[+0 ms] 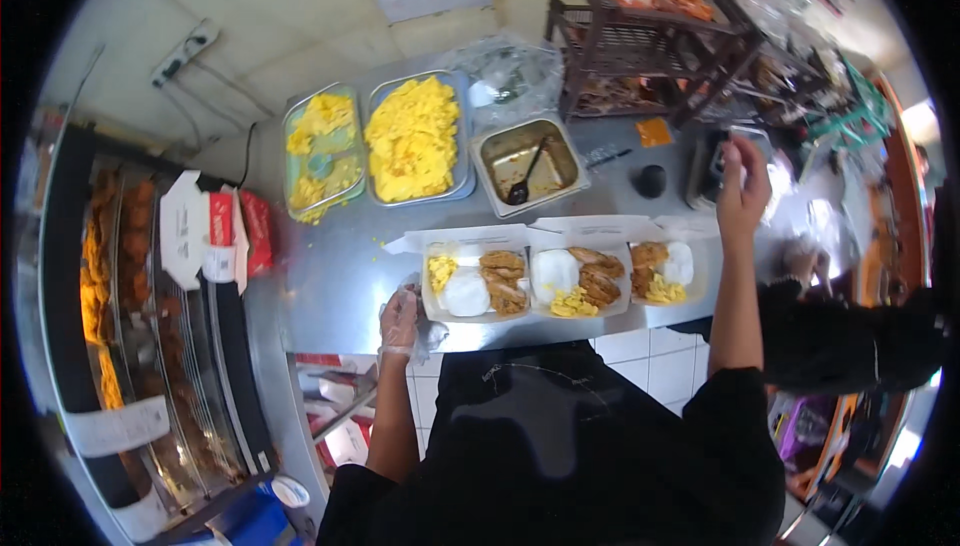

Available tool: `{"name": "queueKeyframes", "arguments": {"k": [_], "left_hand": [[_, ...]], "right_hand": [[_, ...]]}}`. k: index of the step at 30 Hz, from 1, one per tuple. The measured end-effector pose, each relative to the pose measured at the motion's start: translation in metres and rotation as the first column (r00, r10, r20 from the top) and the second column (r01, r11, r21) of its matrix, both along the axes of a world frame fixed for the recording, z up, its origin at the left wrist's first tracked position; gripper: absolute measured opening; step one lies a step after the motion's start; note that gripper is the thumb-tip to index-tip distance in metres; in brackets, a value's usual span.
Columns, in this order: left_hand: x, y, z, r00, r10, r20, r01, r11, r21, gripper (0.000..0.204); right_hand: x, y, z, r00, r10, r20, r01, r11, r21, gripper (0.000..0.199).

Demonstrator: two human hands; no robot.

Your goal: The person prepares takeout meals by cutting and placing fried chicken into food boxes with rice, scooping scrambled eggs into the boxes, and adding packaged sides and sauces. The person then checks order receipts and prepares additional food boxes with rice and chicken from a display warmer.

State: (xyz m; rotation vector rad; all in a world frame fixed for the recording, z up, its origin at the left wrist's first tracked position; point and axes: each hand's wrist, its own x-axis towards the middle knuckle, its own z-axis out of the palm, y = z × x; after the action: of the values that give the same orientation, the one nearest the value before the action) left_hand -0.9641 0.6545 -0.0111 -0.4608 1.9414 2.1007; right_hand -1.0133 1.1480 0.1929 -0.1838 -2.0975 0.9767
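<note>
In a thin clear plastic glove, my left hand [398,321] is at the table's front edge, just left of the nearest meal box. Its fingers are loosely bent, with nothing visible in them. My bare right hand [747,186] is raised at the right, in front of a metal container [705,171], thumb and fingers apart. Three open white boxes stand in a row: a left box [432,306], a middle box [540,308] and a right box [702,291]. Each holds brown fried chicken [598,276], a white round portion [465,293] and yellow scrambled egg [573,302].
Behind the boxes are a full egg tray [412,141], a partly filled tray [325,151] and a steel pan [490,191] with a black ladle [520,189]. A brown rack [640,56] stands far right. A heated display [150,316] flanks the left; another person's dark sleeve [850,336] is right.
</note>
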Motion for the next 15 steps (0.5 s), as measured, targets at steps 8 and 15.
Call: {"name": "queueKeyframes", "arguments": {"k": [8, 15], "left_hand": [[0.048, -0.04, 0.015, 0.93, 0.364, -0.053, -0.368, 0.919, -0.14, 0.038], [0.182, -0.06, -0.021, 0.713, 0.688, 0.132, -0.643, 0.718, -0.268, 0.035]], "right_hand": [[-0.244, -0.118, -0.084, 0.435, 0.702, 0.563, -0.88, 0.465, 0.099, 0.02], [-0.315, -0.147, -0.191, 0.795, 0.15, 0.588, -0.544, 0.608, 0.579, 0.018]]}}
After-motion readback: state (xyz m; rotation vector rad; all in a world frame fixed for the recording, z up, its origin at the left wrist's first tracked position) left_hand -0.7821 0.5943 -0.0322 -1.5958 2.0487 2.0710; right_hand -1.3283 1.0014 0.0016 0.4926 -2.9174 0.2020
